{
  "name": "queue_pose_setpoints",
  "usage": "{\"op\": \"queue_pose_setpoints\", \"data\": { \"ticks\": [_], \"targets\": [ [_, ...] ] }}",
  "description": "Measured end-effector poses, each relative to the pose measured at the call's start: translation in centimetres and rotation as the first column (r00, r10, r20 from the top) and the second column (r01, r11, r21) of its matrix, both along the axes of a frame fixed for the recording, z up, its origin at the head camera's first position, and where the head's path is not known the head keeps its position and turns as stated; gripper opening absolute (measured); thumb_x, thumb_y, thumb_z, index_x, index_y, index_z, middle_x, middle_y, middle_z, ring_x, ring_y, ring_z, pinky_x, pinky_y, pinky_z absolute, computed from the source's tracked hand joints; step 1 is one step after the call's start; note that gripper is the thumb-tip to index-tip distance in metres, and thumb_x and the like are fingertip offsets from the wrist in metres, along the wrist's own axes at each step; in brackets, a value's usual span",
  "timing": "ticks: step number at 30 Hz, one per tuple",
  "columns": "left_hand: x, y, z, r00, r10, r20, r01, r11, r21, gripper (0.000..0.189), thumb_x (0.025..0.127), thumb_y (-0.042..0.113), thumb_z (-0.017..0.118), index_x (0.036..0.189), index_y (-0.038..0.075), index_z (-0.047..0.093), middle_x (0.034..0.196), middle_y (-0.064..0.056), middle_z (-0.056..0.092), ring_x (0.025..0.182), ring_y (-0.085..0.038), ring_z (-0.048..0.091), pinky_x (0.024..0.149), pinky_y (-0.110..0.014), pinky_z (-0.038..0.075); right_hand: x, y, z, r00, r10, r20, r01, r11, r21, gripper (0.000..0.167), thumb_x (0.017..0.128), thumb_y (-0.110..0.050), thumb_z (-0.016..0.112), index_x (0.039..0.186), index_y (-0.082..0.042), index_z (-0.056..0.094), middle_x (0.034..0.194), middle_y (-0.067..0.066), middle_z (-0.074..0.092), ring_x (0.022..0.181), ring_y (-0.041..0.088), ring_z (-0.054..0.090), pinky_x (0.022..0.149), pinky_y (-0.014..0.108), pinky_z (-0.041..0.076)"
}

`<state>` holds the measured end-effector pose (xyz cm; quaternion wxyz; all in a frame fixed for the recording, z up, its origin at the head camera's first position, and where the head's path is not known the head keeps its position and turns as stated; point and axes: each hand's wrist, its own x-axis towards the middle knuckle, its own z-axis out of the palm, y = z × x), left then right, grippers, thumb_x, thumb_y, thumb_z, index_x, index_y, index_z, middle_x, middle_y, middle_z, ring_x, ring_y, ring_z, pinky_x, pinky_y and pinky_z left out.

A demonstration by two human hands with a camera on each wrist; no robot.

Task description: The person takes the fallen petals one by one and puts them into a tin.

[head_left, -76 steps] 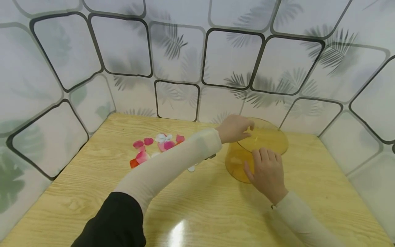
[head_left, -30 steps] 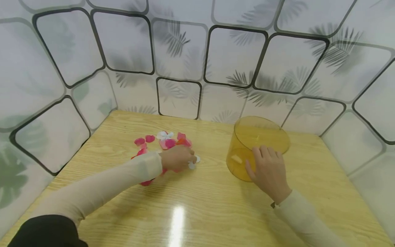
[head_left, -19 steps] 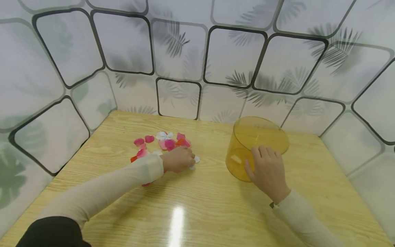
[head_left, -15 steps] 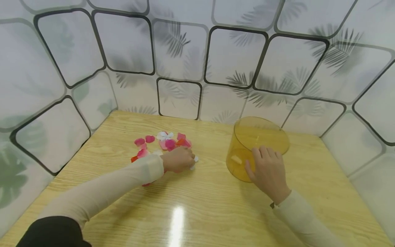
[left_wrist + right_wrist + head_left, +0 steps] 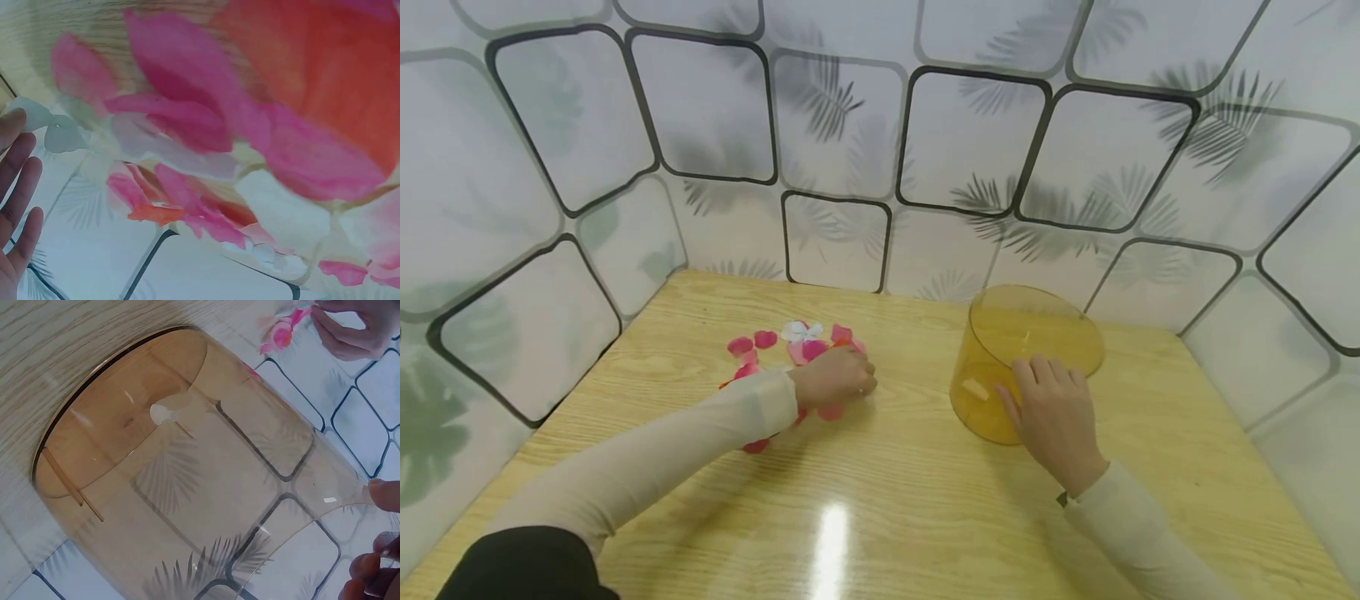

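My left hand (image 5: 837, 379) is over the right side of a patch of loose artificial petals, pinching a white petal (image 5: 64, 134) at its fingertips. Pink petals (image 5: 181, 122), an orange petal (image 5: 312, 69) and another white petal (image 5: 284, 206) fill the left wrist view. My sleeve and hand cover part of the patch in the head view. To the right, a transparent amber cylindrical container (image 5: 973, 375) stands upright with its mouth up. My right hand (image 5: 1055, 412) holds its near rim between thumb and fingers. A single white petal (image 5: 164, 414) lies inside on its bottom.
The wooden table (image 5: 880, 500) carries everything. A pale wall covering (image 5: 835, 242) printed with dark rounded outlines and leaves rises behind and at both sides. Two pink petals (image 5: 752, 342) lie at the patch's left edge.
My left hand has moved from over the container back left to the petals. The white petals by its fingertips no longer show on the table. My right hand keeps its place on the rim.
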<state>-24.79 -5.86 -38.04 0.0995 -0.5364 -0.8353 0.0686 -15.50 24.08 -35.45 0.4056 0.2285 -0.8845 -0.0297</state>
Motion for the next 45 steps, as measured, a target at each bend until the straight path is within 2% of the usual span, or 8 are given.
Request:
{"op": "queue_pose_setpoints", "data": {
  "ticks": [4,9,12,19,24,28,35,45],
  "targets": [
    [0.0,0.2,0.3,1.0,-0.012,-0.026,0.013,0.999,0.042,0.012,0.08,0.01,0.07,0.071,0.017,0.067,0.072,0.004,0.063,0.07,-0.013,0.056,0.074,-0.028,0.046,0.0,0.0,0.0,1.0,0.001,-0.012,-0.001,1.0,-0.011,0.055,0.101,-0.045,0.026,0.077,-0.001,0.046,0.063,0.009,0.04,0.052,0.024,0.038,0.048,0.031,0.027],
    [-0.3,1.1,1.7,0.999,-0.035,-0.031,0.04,0.989,0.145,0.018,0.079,0.003,0.068,0.066,0.015,0.065,0.067,0.004,0.062,0.065,-0.012,0.055,0.07,-0.027,0.047,0.0,0.0,0.0,1.0,0.004,-0.018,-0.004,1.0,-0.014,0.051,0.099,-0.045,0.032,0.076,-0.001,0.047,0.062,0.009,0.04,0.051,0.023,0.039,0.048,0.031,0.027],
    [-0.6,2.0,3.6,0.999,-0.028,-0.041,0.035,0.983,0.18,0.016,0.079,0.006,0.069,0.067,0.016,0.065,0.069,0.005,0.063,0.067,-0.012,0.057,0.071,-0.028,0.047,0.0,0.0,0.0,1.0,0.002,-0.018,-0.003,1.0,-0.012,0.052,0.099,-0.045,0.03,0.076,-0.001,0.046,0.062,0.009,0.04,0.051,0.023,0.039,0.048,0.031,0.027],
    [-1.4,5.5,9.7,0.998,0.03,-0.052,-0.013,0.955,0.297,0.005,0.084,0.015,0.067,0.081,0.015,0.07,0.084,0.001,0.068,0.081,-0.017,0.063,0.08,-0.034,0.048,-0.2,0.1,0.0,1.0,0.001,-0.027,-0.001,1.0,-0.013,0.058,0.101,-0.048,0.024,0.075,-0.001,0.046,0.061,0.008,0.039,0.05,0.022,0.037,0.047,0.031,0.026],
    [-1.7,8.8,12.1,0.998,0.059,-0.027,-0.044,0.926,0.376,0.007,0.088,0.018,0.065,0.088,0.014,0.071,0.088,0.001,0.069,0.084,-0.016,0.063,0.087,-0.035,0.048,-0.2,0.1,0.1,0.999,0.006,-0.04,-0.007,1.0,-0.016,0.056,0.1,-0.047,0.027,0.075,-0.001,0.047,0.061,0.008,0.04,0.05,0.023,0.039,0.047,0.031,0.026],
    [-1.5,11.4,12.5,0.997,0.073,-0.017,-0.063,0.932,0.356,0.008,0.088,0.02,0.064,0.089,0.015,0.07,0.089,0.002,0.069,0.085,-0.015,0.063,0.087,-0.033,0.048,-0.2,0.0,0.1,0.998,0.005,-0.056,-0.005,1.0,-0.004,0.048,0.096,-0.043,0.037,0.076,-0.001,0.048,0.062,0.009,0.042,0.05,0.024,0.04,0.047,0.03,0.025],
    [-1.7,14.8,12.0,0.996,0.087,0.007,-0.085,0.946,0.314,0.012,0.091,0.017,0.058,0.09,0.016,0.07,0.089,0.004,0.069,0.085,-0.011,0.064,0.084,-0.028,0.048,-0.2,-0.1,0.2,0.997,0.001,-0.072,-0.001,1.0,-0.005,0.037,0.081,-0.036,0.059,0.075,-0.001,0.05,0.061,0.01,0.045,0.05,0.024,0.042,0.046,0.029,0.025],
    [-1.9,16.4,11.4,0.975,0.181,0.13,-0.201,0.967,0.156,0.024,0.091,0.027,0.061,0.114,0.02,0.065,0.113,0.005,0.066,0.103,-0.011,0.061,0.092,-0.031,0.046,-0.2,0.0,0.1,0.997,0.003,-0.072,-0.004,1.0,-0.017,0.037,0.073,-0.032,0.072,0.077,-0.001,0.052,0.063,0.011,0.049,0.052,0.026,0.046,0.045,0.031,0.03]
  ]
}}
